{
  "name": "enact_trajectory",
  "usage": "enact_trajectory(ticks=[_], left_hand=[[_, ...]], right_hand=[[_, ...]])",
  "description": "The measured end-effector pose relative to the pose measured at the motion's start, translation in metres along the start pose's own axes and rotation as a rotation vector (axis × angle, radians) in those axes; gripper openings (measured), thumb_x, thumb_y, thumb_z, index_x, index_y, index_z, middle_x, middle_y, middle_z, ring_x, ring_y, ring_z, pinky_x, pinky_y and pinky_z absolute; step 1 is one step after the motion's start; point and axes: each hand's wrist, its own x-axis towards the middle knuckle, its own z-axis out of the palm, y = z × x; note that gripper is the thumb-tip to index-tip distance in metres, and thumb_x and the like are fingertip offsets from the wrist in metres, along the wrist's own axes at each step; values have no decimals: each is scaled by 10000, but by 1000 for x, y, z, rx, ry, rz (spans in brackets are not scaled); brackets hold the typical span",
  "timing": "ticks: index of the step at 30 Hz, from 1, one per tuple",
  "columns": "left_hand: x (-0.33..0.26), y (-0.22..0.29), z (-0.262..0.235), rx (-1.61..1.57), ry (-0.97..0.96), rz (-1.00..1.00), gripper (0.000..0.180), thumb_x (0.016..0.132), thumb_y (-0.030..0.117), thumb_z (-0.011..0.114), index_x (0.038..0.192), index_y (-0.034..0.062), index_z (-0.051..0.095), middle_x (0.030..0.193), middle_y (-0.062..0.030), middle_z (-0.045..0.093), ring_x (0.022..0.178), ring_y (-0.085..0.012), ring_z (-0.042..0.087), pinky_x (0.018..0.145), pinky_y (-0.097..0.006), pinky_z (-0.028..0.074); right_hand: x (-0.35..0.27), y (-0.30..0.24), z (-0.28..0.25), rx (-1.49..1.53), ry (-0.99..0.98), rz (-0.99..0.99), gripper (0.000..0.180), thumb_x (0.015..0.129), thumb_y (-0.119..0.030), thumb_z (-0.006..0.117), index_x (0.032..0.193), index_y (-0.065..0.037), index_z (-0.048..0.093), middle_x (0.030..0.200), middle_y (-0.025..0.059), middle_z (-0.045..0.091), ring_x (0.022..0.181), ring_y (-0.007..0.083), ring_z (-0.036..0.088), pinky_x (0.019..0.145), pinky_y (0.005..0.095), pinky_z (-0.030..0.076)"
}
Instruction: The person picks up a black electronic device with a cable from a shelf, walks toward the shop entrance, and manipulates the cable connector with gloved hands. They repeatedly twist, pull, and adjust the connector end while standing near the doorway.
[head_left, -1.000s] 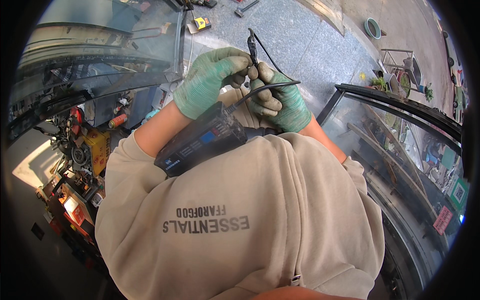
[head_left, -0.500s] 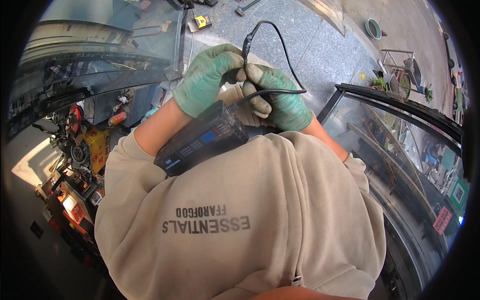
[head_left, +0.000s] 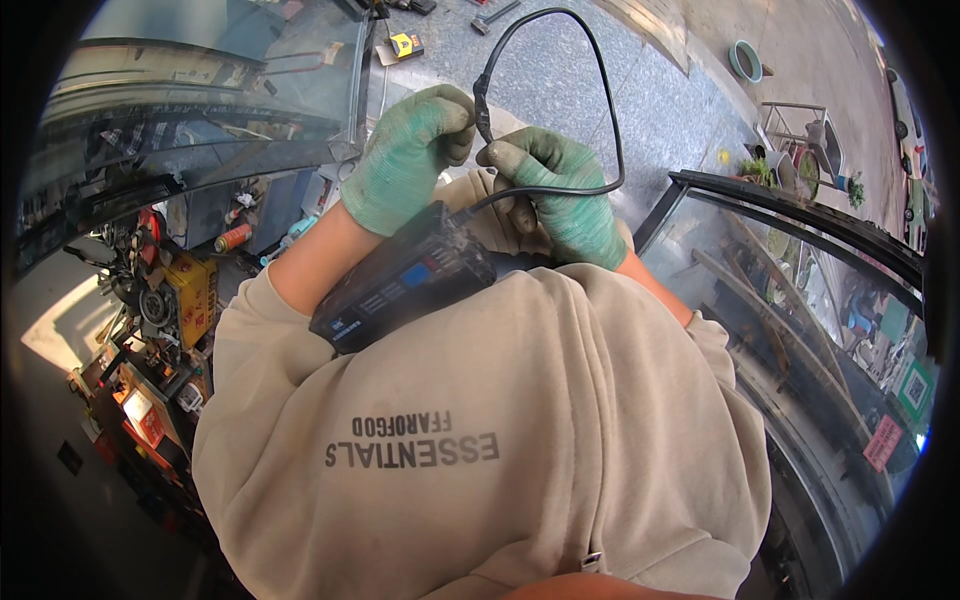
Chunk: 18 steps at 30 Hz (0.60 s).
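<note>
I judge the cord handling about midway: my left hand (head_left: 408,160) and right hand (head_left: 560,190), both in green gloves, pinch the thin black rubber cable (head_left: 604,100), which arches in one open loop above them, not yet coiled. Its black box-shaped device with a blue panel (head_left: 405,278) rests tucked against my beige sweatshirt (head_left: 480,440).

1. A grey speckled stone floor (head_left: 560,80) lies ahead in bright daylight.
2. Curved glass panels in dark frames stand at the left (head_left: 200,110) and at the right (head_left: 800,290).
3. Small tools (head_left: 405,45) lie scattered on the floor at the top.
4. A cluttered heap of parts (head_left: 160,320) sits lower left.
5. A green bowl (head_left: 745,60) rests upper right.
</note>
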Motion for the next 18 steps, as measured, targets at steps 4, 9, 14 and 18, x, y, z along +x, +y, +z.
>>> enact_trajectory(ticks=[4, 9, 14, 18], left_hand=[[-3, 2, 8, -1, 91, 48, 294, 901, 198, 564, 1124, 9, 586, 911, -56, 611, 832, -128, 567, 799, -286, 474], [-6, 12, 22, 132, 108, 98, 372, 925, 205, 622, 1241, 16, 569, 1018, -49, 632, 878, -111, 579, 811, -260, 475], [-4, 15, 20, 102, 80, 46, 368, 934, 245, 657, 1220, 28, 576, 1016, -39, 623, 871, -97, 571, 772, -222, 471], [-4, 12, 16, -33, 46, 38, 316, 937, 269, 653, 1133, 30, 585, 979, -35, 608, 841, -88, 568, 731, -210, 481]], right_hand=[[1, 0, 4, -170, 128, -134, 282, 916, -237, 690, 956, 40, 663, 707, 60, 648, 546, 84, 588, 467, 222, 449], [2, 3, 3, -376, 171, -295, 231, 885, -184, 713, 943, 37, 681, 727, 65, 666, 599, 94, 618, 531, 236, 492], [1, 2, 0, -282, 144, -234, 224, 876, -171, 716, 954, 36, 683, 754, 71, 677, 622, 99, 621, 557, 243, 497], [2, 4, -3, -333, 135, -303, 215, 872, -166, 715, 966, 26, 689, 790, 71, 685, 689, 114, 630, 617, 260, 509]])
